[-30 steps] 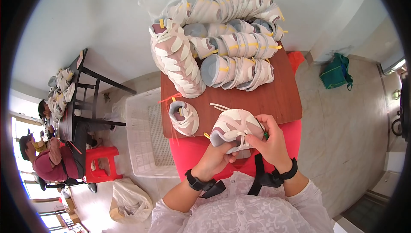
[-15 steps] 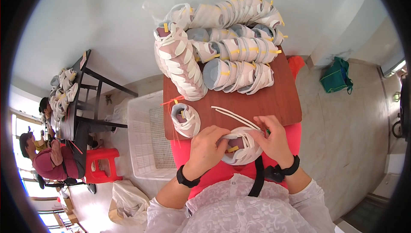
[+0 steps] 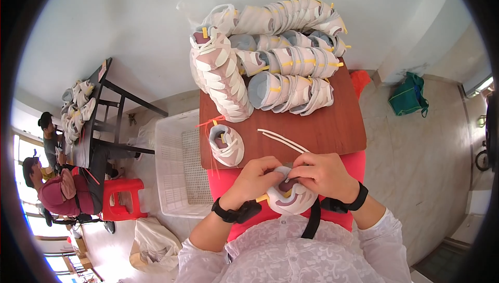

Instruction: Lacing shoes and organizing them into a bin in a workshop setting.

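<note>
The shoe (image 3: 291,198), held higher over the bench (image 3: 322,127) a second ago, has been drawn to the near edge, gripped by both left hand (image 3: 255,178) and right hand (image 3: 323,175), laces (image 3: 283,140) trailing.

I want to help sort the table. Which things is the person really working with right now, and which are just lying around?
In use:
left hand and right hand, both gripping the white-and-pink shoe upper
two white flat laces just in front of the hands

Lying about:
single shoe upper on the brown wooden table
stacked rows of shoe uppers
white plastic crate
green bag
red plastic stool
</note>
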`<state>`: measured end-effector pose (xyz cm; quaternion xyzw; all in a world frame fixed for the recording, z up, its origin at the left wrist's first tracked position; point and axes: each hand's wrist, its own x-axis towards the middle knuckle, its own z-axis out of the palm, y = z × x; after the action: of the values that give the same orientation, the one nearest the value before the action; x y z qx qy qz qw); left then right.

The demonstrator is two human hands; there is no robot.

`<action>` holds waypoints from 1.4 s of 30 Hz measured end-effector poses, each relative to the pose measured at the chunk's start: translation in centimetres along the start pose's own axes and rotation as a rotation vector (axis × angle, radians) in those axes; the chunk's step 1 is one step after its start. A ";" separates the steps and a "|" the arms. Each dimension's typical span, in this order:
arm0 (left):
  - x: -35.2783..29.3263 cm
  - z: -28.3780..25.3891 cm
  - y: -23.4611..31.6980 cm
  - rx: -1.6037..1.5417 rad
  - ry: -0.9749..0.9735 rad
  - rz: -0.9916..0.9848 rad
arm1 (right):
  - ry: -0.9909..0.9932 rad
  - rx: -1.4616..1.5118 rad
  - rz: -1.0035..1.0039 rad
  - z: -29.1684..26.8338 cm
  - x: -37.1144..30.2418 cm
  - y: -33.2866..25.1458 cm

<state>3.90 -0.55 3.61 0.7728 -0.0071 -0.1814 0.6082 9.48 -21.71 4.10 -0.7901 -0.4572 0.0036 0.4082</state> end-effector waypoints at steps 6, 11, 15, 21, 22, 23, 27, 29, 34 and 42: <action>-0.1 0.1 0.0 -0.254 -0.071 -0.136 | 0.024 -0.011 -0.031 0.1 -0.3 -0.6; -0.1 -0.1 0.5 -0.422 -0.120 -0.179 | 0.016 -0.022 -0.044 0.1 -0.5 -1.0; -0.3 0.1 0.4 -0.570 -0.097 -0.241 | 0.064 0.015 -0.015 0.2 -0.6 -0.7; -0.4 0.2 -0.3 -0.313 -0.118 -0.079 | -0.021 -0.024 -0.107 -0.2 -0.4 -0.9; -0.3 0.3 -0.3 -0.311 -0.126 -0.068 | -0.033 -0.063 -0.134 -0.1 -0.5 -0.8; -0.4 0.3 -0.3 -0.310 -0.126 -0.070 | -0.033 -0.061 -0.134 -0.1 -0.4 -0.9; -0.4 0.2 -0.3 -0.341 -0.156 -0.044 | -0.033 0.042 -0.074 0.3 -0.3 -0.7; -0.4 0.2 0.0 -0.351 -0.180 -0.024 | 0.014 0.178 -0.029 0.6 -0.5 -0.7; -0.4 0.2 -0.4 -0.234 -0.185 0.091 | 0.109 0.384 0.189 1.0 -0.9 -1.2; 0.0 0.1 -0.8 -0.138 -0.212 0.183 | -0.042 0.556 0.414 0.1 -1.2 -0.9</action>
<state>3.71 -0.39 2.86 0.7017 -0.1293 -0.2057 0.6698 8.09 -22.35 4.17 -0.7244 -0.2769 0.2270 0.5892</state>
